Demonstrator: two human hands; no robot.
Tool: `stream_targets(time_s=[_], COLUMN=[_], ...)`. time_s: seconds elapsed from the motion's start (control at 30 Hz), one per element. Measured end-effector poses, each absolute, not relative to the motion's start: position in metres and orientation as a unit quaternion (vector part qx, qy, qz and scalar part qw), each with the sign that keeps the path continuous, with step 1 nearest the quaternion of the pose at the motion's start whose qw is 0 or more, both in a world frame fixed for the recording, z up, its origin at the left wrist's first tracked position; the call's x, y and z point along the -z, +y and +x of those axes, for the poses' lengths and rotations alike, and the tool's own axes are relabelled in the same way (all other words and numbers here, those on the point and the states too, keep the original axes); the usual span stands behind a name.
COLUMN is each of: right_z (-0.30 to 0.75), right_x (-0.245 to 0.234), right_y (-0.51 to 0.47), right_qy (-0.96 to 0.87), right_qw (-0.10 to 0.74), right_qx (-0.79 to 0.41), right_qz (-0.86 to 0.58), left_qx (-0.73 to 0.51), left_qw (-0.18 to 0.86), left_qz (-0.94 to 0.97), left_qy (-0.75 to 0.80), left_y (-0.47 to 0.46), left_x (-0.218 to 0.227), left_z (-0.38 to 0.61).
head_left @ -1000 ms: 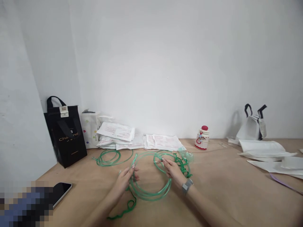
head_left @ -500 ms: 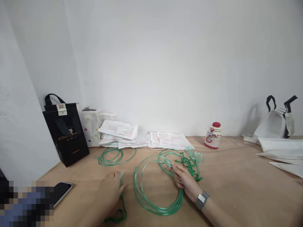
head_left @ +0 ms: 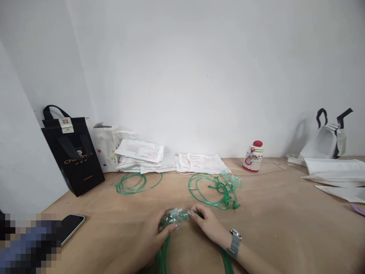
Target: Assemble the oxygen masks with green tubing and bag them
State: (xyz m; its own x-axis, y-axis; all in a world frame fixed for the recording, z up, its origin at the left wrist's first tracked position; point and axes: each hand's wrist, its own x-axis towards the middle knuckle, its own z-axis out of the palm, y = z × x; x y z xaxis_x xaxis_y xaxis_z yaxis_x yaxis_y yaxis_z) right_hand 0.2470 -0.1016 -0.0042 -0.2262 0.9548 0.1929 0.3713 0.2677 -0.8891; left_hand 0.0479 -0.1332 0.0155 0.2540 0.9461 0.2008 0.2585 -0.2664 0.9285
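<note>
— What have I got in view?

— Both hands low at the near edge of the counter [head_left: 285, 213]. My left hand [head_left: 154, 238] has its grip closed on the bunched green tubing [head_left: 171, 217]; my right hand [head_left: 209, 226] pinches the same bundle from the right.

— And beyond that?

— A tangled green coil [head_left: 213, 188] lies farther off, a second coil [head_left: 131, 184] far left, papers [head_left: 142, 152] by the wall, a phone [head_left: 71, 226] near left.

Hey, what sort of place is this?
Probably a makeshift packing or assembly bench: a bare wooden table against a white wall, coils of green tubing, a stack of printed sachets, and gift bags.
</note>
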Motion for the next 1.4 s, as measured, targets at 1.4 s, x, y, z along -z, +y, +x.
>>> stream_targets(time_s=[1.4], right_z=[0.251], right_x=[0.012], right_y=[-0.099], right_qy=[-0.652], right_qw=[0.42], right_qx=[-0.443], right_qz=[-0.449], left_qx=[-0.354], left_qw=[0.182], left_qz=[0.765], left_qy=[0.506], left_y=[-0.139], left_x=[-0.004], left_z=[0.048])
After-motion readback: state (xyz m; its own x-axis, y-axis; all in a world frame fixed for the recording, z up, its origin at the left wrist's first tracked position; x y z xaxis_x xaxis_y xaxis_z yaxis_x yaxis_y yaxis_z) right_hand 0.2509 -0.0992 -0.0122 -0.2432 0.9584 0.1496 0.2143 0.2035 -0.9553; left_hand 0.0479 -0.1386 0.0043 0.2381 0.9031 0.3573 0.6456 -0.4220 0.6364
